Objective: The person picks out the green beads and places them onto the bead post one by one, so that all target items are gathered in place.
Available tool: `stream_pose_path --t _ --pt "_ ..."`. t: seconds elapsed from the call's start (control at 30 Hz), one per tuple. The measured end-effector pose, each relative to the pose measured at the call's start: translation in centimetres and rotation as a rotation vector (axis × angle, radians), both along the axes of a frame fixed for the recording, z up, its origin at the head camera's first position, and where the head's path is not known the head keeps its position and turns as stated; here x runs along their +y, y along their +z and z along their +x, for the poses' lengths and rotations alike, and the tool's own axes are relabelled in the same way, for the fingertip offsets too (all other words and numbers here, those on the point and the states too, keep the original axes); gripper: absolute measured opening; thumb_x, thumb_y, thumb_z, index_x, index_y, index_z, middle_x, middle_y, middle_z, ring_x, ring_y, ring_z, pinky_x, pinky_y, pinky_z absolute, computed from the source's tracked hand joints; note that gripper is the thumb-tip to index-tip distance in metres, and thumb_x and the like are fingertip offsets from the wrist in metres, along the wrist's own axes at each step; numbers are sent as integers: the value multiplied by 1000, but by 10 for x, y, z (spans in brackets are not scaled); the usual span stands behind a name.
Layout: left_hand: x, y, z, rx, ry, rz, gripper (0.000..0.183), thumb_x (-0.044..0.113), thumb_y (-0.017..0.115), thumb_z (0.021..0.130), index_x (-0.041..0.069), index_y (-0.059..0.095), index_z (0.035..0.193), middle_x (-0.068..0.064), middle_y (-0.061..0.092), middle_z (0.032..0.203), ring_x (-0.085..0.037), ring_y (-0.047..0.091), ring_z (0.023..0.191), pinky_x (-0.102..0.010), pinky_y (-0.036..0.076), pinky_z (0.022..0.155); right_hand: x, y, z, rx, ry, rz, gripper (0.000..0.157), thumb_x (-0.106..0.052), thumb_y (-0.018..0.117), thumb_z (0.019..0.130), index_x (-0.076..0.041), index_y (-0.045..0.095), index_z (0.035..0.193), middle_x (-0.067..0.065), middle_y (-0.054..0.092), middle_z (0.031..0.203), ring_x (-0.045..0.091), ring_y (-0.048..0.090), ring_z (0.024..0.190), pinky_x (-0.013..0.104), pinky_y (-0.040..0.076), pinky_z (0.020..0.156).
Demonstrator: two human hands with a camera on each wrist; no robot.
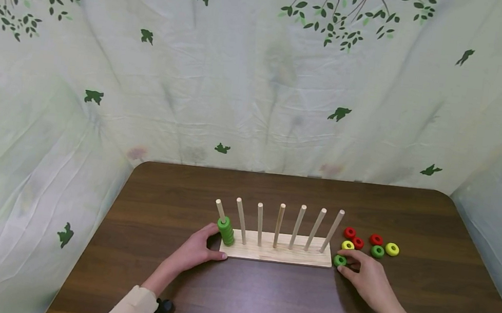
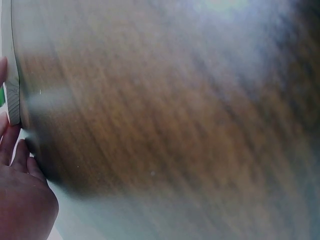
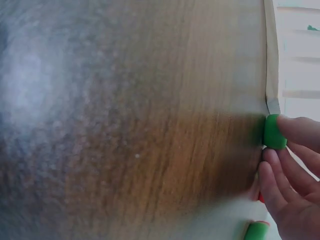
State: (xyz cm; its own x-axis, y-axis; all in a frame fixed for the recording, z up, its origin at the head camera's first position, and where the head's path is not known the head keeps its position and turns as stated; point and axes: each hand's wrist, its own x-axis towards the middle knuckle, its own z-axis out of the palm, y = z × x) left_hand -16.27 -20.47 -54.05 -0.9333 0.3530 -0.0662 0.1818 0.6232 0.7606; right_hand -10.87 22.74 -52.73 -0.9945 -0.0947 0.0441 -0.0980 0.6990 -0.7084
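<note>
A pale wooden peg board with a row of several upright pegs stands on the table. Several green rings are stacked on its leftmost peg; the other pegs are bare. My left hand grips the board's left end, thumb at the front edge and fingers behind the stack. Just past the board's right end, my right hand pinches a green ring between thumb and fingers, low over the table. In the left wrist view, only the edge of the board shows beside the fingers.
Beyond the right hand lie loose rings: red ones, including a red ring, a yellow ring at the far right, another yellow ring and a green ring. A printed cloth hangs behind the brown table.
</note>
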Motion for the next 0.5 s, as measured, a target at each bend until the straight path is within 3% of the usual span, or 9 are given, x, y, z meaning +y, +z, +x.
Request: stream_pose_path --t 0.17,0.5 --pt "-1 -1 -1 2 1 -3 63 27 86 74 15 60 131 4 57 126 -21 47 128 -46 35 107 2 2 0 -34 -18 -33 30 -9 79 83 -10 71 112 2 70 96 18 69 86 29 54 70" --pt "-1 -1 0 4 0 3 62 26 86 74 15 61 129 6 57 122 -20 49 125 -47 36 106 -1 11 10 -19 -67 -90 34 -11 81 81 -10 70 114 5 71 102 18 70 89 24 54 72"
